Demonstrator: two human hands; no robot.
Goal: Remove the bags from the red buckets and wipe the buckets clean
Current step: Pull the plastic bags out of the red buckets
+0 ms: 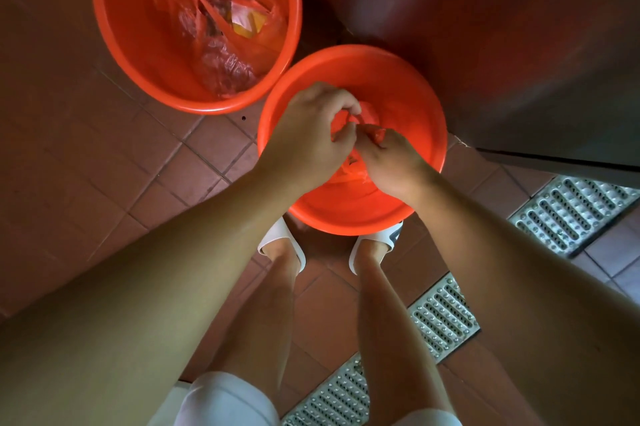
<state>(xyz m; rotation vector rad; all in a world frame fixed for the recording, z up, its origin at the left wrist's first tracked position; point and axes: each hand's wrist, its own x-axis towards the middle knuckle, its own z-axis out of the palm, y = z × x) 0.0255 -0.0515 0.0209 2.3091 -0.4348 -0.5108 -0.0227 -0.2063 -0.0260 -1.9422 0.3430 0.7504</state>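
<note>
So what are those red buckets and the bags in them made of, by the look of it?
The near bucket and far bucket look like moulded plastic: smooth, glossy, one even colour. The bag in the far bucket and the red bag that both hands pinch look like thin plastic film, crinkled and partly see-through.

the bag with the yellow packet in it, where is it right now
In the head view, upper left: inside the far bucket, the bag lies untouched, beside the near bucket.
</note>
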